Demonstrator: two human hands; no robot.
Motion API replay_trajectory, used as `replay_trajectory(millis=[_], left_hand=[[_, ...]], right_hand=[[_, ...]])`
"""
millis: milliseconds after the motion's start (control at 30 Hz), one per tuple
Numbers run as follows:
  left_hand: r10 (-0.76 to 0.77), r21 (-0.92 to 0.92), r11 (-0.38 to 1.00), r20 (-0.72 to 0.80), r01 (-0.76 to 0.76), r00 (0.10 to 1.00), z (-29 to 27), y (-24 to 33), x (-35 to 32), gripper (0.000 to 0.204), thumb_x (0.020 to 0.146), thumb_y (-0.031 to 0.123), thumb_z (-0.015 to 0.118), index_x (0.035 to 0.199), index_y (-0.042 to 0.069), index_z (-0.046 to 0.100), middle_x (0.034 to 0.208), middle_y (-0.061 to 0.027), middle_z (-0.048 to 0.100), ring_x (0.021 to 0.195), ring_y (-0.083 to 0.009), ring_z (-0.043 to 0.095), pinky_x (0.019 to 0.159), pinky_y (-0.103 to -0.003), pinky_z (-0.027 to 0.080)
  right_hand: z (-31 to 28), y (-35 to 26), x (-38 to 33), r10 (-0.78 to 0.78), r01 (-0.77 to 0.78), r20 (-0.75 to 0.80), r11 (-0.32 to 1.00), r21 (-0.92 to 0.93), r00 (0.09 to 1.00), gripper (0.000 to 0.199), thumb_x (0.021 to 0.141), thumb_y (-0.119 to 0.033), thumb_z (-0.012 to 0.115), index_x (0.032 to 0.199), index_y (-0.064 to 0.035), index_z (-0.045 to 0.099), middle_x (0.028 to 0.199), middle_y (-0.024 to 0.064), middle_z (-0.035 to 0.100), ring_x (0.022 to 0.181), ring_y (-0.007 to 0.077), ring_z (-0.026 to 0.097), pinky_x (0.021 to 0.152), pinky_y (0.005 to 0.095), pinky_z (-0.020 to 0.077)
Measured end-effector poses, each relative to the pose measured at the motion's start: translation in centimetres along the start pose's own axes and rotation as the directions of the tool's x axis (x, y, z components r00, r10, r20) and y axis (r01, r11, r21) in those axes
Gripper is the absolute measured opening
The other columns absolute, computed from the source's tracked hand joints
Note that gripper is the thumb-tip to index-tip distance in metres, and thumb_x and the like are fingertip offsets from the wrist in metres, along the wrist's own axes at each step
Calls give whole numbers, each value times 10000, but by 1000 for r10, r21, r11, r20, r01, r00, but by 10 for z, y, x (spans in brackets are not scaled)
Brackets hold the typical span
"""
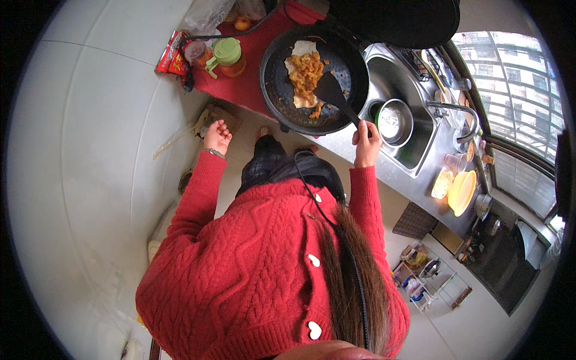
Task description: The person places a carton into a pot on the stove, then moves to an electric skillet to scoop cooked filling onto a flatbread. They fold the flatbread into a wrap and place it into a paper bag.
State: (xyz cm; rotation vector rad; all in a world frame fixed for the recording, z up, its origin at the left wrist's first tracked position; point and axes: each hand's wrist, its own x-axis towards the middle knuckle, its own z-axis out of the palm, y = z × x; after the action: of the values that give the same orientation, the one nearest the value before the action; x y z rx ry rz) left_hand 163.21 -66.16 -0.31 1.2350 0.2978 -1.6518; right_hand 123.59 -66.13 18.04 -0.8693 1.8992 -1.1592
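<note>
My right hand [366,143] grips the handle of a black spatula [331,93], whose broad blade rests against the food in a wide black frying pan [273,99]. A heap of chunky orange-brown food [306,71] lies on a pale flat sheet [304,47], perhaps dough or flatbread, with small bits scattered around it in the pan. My left hand [218,137] hangs in the air to the left, apart from the pan and counter. Its fingers are curled in, and nothing shows in them.
A red-covered surface [252,63] holds a green-lidded jug [227,54] and a red packet [174,54]. Right of the pan is a steel sink [414,141] with a metal bowl [395,123] and a tap [471,117]. A yellow bowl [462,193] stands farther along the counter.
</note>
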Motion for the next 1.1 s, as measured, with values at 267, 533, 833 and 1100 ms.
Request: replay_trajectory(millis=[267, 533, 833, 1100], left_hand=[[11, 14, 1000, -21, -11, 1000, 3, -1, -4, 108, 878, 226, 568, 872, 119, 577, 714, 20, 502, 634, -121, 444, 621, -290, 396], [0, 14, 1000, -7, 0, 1000, 1, -2, -3, 98, 874, 226, 572, 860, 129, 577, 704, 23, 494, 627, -120, 436, 614, -288, 391], [-4, -4, 1000, -5, 4, 1000, -11, -10, 5, 116, 869, 232, 590, 883, 117, 582, 724, 16, 512, 637, -122, 454, 624, -291, 397], [-8, 15, 1000, 11, 7, 1000, 4, -11, 4, 125, 890, 229, 563, 871, 106, 574, 714, 12, 494, 626, -123, 439, 603, -292, 393]], right_hand=[[1, -8, -8, -168, 163, -8, 968, -191, 986, 217, 918, -196, 587, 897, 15, 636, 545, 11, 536, 480, 67, 495, 453, 220, 384], [15, -8, 2, -135, 138, 52, 989, -60, 989, 234, 913, -215, 606, 896, 17, 633, 557, 11, 539, 484, 67, 499, 450, 219, 383], [-46, -19, -4, -62, 62, 11, 953, -296, 998, 247, 916, -217, 578, 851, 12, 643, 513, 15, 541, 449, 69, 499, 425, 224, 368], [-32, 5, -20, 133, -130, 3, 970, -206, 991, 263, 919, -233, 582, 802, 0, 623, 514, 1, 497, 416, 66, 419, 393, 222, 295]])
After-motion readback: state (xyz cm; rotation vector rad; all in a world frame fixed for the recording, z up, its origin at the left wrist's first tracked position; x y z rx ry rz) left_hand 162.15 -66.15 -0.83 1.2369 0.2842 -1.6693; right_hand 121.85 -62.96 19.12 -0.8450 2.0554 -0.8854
